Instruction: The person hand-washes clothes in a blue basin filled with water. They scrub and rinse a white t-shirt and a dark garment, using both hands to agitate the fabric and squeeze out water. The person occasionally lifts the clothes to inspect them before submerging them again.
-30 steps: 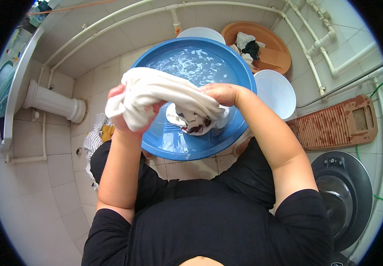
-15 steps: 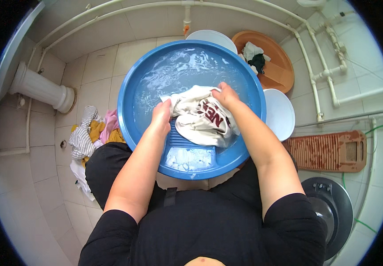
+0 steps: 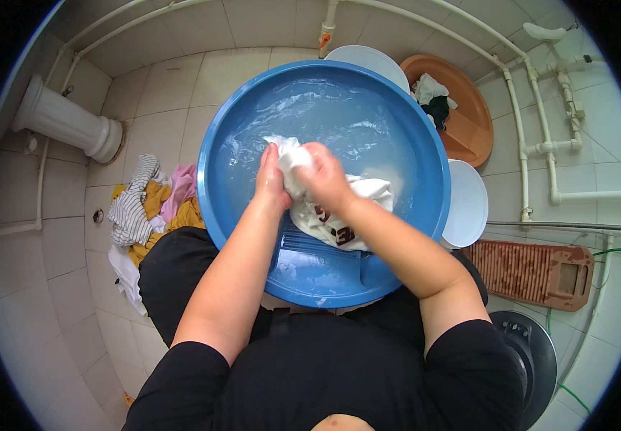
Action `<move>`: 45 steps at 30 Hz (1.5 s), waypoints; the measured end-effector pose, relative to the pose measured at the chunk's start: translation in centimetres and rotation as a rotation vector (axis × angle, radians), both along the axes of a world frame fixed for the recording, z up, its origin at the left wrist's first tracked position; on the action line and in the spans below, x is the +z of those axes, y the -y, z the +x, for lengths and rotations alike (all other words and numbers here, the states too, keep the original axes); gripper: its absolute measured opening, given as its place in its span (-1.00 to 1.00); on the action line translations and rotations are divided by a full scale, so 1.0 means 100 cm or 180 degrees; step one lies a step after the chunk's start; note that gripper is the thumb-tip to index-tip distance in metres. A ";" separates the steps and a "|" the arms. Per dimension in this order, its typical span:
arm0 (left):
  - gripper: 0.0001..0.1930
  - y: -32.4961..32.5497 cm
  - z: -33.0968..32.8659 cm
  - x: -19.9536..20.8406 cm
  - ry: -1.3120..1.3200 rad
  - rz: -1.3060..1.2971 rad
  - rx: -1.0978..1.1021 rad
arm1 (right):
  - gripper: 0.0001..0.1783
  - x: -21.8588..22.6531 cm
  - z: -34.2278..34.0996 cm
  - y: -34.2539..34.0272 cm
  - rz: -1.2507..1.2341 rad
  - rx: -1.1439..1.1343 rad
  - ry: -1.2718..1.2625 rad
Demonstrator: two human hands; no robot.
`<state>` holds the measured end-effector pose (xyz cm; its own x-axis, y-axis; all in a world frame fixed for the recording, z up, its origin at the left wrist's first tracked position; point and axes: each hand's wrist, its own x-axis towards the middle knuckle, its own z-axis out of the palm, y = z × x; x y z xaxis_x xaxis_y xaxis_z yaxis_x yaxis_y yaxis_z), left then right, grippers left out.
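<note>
A wet white garment [image 3: 369,189] with dark red lettering lies partly bunched in a large blue basin [image 3: 210,151] of cloudy water. My left hand [image 3: 271,179] is closed on one bunched end of it. Close beside, my right hand [image 3: 320,177] grips the same bunch, its fingers curled round the cloth. The rest of the garment spreads below and to the right of my right hand, over the ridged washboard [image 3: 316,248] built into the basin's near side. Part of the lettering is hidden in folds and under my right forearm.
A pile of clothes [image 3: 154,205] lies on the tiled floor at the left, near a white pedestal [image 3: 73,123]. Behind the basin stand a white basin [image 3: 369,59] and an orange basin [image 3: 472,140] holding clothes. At the right are another white basin [image 3: 466,205], a brown washboard [image 3: 515,269] and a black basin [image 3: 540,359].
My right hand has moved left and down, from the garment's far right edge to beside my left hand. The cloth between them is now bunched up. The view has shifted slightly.
</note>
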<state>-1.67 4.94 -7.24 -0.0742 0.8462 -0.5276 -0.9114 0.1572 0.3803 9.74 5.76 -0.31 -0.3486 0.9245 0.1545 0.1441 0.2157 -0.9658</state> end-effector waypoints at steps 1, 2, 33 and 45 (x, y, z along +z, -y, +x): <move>-0.60 0.000 -0.009 -0.014 0.0143 -0.0096 -0.0096 | -0.70 0.023 -0.007 0.018 0.0580 0.0227 0.0347; -0.66 0.002 -0.020 -0.026 0.1033 0.0438 -0.0849 | -0.71 0.036 -0.009 0.030 0.1102 0.0419 0.0667; -0.75 0.013 0.010 0.054 -0.1027 -0.0697 0.0895 | -0.17 -0.029 0.066 -0.086 -0.1121 0.0440 0.3065; -0.68 0.012 0.003 0.017 0.0649 0.0379 -0.0654 | -0.69 0.050 -0.010 0.046 0.1752 0.1100 0.0546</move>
<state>-1.38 3.70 -5.58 0.2018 0.8893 -0.4104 -0.9246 0.3112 0.2198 8.70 1.19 4.67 -0.6719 0.5576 0.4875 0.1200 0.7315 -0.6712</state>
